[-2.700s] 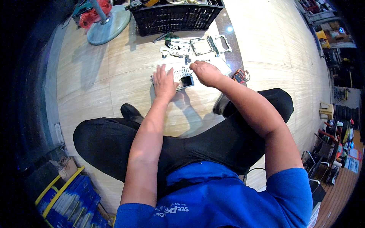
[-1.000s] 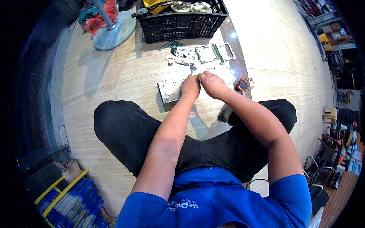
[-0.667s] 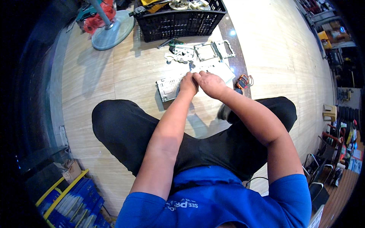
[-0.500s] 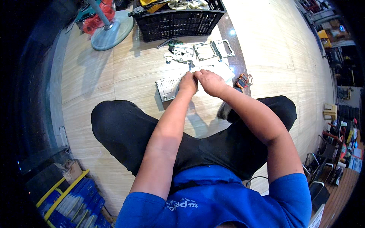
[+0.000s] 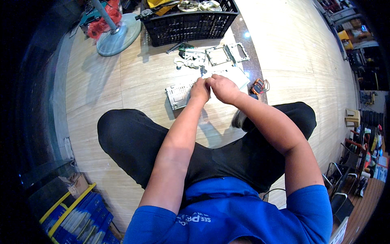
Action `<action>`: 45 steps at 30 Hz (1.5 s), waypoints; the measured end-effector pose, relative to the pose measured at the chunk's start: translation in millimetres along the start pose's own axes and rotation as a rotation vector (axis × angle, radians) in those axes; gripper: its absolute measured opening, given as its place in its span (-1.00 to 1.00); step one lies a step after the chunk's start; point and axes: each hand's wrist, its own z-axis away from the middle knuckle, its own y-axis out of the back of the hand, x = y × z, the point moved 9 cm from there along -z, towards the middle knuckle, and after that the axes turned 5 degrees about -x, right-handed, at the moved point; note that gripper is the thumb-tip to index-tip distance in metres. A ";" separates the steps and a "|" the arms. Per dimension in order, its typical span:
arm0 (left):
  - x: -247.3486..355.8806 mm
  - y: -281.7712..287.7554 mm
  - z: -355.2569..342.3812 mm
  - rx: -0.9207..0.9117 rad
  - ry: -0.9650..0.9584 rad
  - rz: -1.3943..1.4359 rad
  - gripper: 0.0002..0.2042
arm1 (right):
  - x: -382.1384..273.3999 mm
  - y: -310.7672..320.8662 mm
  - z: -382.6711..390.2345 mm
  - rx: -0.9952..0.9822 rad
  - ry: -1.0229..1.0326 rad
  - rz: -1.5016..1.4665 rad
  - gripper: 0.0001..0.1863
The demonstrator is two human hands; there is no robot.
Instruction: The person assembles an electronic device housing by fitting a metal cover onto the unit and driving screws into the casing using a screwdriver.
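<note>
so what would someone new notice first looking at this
Probably the two bare hands meeting at the centre: the left hand and right hand pinch together over a flat metal chassis lying on the pale wood floor. Beyond them, loose metal frames are scattered in front of a black plastic crate, with a fan base to its left.

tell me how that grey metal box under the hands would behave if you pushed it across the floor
The grey metal box lies flat and low on the smooth floor, so it would probably slide rather than tip or roll. It looks like a sheet-metal shell, so likely stiff, and perhaps light for its size if emptied. The left hand and right hand meet over it.
</note>
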 end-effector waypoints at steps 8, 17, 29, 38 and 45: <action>4.9 -2.7 -0.1 -0.034 -0.037 -0.057 -0.83 | 9.0 -3.3 2.0 -0.092 -0.217 0.072 -0.79; 3.7 -1.4 0.1 0.102 -0.105 -0.040 -0.79 | 7.2 -2.7 3.1 -0.043 -0.116 -0.005 -0.82; -13.7 -15.5 -5.2 0.152 -0.109 0.059 -0.79 | -2.9 -0.2 2.1 -0.063 -0.086 0.013 -0.81; 1.7 -4.8 3.2 0.065 -0.041 -0.027 -0.73 | 11.8 0.8 4.8 -0.089 -0.270 0.014 -0.77; -14.1 -20.3 -3.4 0.131 -0.054 -0.022 -0.78 | -1.4 3.6 4.2 -0.008 -0.088 0.008 -0.67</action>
